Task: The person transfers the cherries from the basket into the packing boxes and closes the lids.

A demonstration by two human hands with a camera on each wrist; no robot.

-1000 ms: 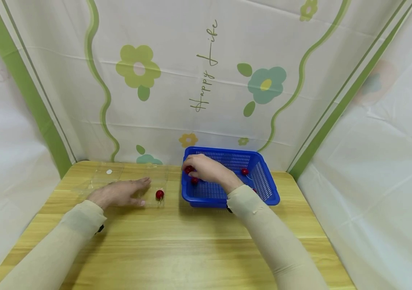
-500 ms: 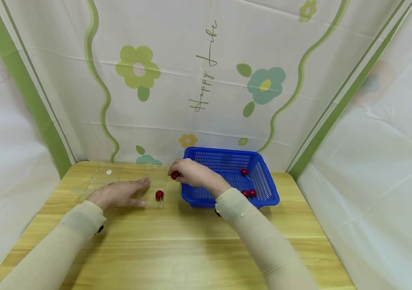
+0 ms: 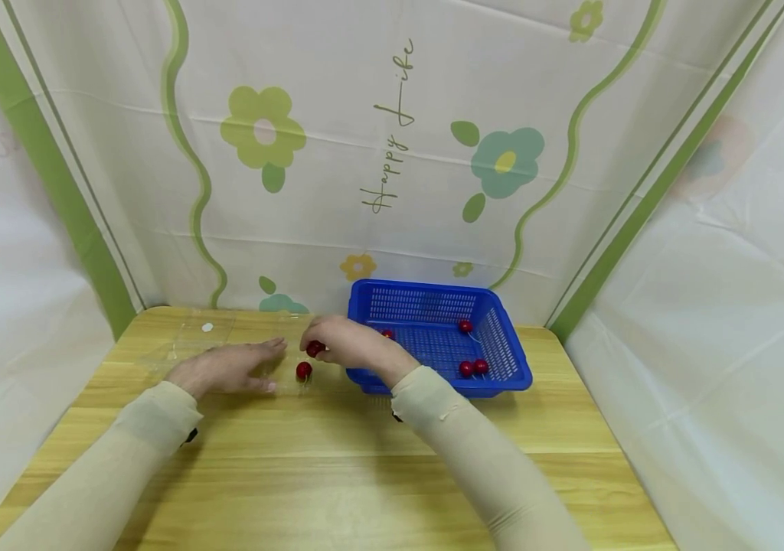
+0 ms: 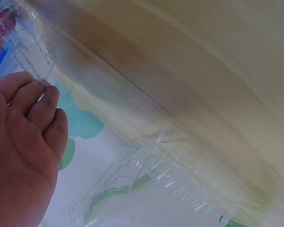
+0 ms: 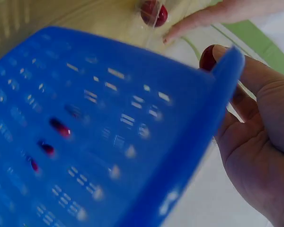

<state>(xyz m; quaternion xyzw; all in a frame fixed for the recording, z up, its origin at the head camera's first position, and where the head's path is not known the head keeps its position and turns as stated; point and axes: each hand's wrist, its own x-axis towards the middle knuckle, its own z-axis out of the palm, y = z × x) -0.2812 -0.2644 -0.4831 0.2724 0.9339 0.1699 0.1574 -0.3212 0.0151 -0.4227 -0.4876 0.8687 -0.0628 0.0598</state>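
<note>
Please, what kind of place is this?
Probably a small staged tabletop booth, not a real kitchen: a wooden table walled by flowered cloth sheets, with a blue basket of small red fruits.

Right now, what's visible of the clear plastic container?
The clear plastic container is a thin, see-through clamshell lying open and flat on the wooden table, left of the blue basket. The left hand rests flat on it. One red cherry sits in its right end; the right hand holds another cherry above it.

A wooden table (image 3: 337, 474) stands before a flower-printed curtain (image 3: 392, 153) lettered "Happy life".
</note>
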